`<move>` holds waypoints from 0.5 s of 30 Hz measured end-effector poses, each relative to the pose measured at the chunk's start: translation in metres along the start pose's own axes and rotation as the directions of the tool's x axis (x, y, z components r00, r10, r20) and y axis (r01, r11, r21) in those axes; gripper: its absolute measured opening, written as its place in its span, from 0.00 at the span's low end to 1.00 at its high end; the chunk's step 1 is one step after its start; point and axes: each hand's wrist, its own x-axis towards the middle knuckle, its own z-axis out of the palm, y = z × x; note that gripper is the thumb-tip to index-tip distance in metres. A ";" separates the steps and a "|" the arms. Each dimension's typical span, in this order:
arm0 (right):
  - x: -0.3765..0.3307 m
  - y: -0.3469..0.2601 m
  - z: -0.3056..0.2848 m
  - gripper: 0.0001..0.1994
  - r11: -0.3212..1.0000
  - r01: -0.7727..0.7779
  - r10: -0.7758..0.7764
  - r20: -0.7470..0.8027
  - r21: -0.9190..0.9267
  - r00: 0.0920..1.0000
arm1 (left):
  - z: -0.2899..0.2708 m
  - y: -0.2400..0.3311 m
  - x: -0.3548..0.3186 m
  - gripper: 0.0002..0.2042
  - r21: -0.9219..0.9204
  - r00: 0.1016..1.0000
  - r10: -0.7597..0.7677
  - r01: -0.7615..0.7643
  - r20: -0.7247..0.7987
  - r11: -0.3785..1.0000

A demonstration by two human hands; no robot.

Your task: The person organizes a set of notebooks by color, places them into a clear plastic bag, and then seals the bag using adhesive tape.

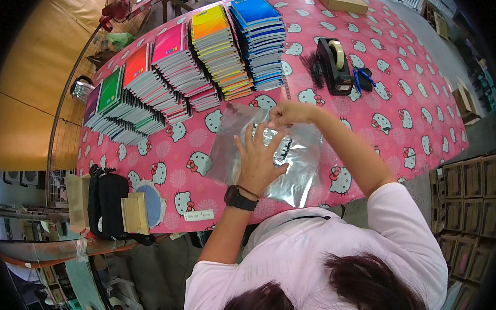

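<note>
On the pink table lies a clear plastic bag [297,180], wrinkled and shiny. My left hand [259,157] presses down on it, fingers spread, with a dark watch at the wrist. Partly hidden by that hand, a small white piece with black markings [282,147] shows; I cannot tell whether it is in the bag or on top. My right hand [289,113] is closed in a pinch close by the left fingertips, at the bag's far side. What its fingers hold is too small to make out.
Spiral notebooks stand in several stacks, among them blue [257,11], yellow [209,23] and green [110,90]. Right of them are a tape dispenser [333,66] and blue-handled scissors or pliers [362,80]. A cardboard box [341,0] sits at the far edge, a black bag [109,201] at the left.
</note>
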 end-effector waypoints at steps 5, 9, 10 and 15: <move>-0.013 0.063 0.043 0.14 0.923 -0.259 0.341 -0.293 0.283 0.893 | 0.003 -0.002 0.003 0.39 0.023 1.000 0.027 -0.027 -0.016 0.999; -0.052 0.080 0.058 0.15 0.997 0.025 0.029 -0.692 0.069 0.721 | -0.014 -0.016 0.026 0.36 0.198 0.979 0.186 -0.198 0.078 0.960; -0.065 0.079 0.064 0.16 0.991 0.090 0.007 -0.726 0.095 0.688 | -0.025 -0.020 0.035 0.35 0.120 0.970 0.197 -0.215 0.141 0.969; -0.133 0.038 0.104 0.40 0.930 0.124 -0.362 -0.808 -0.346 0.464 | -0.020 0.015 0.073 0.35 -0.292 0.981 0.125 -0.165 -0.151 0.942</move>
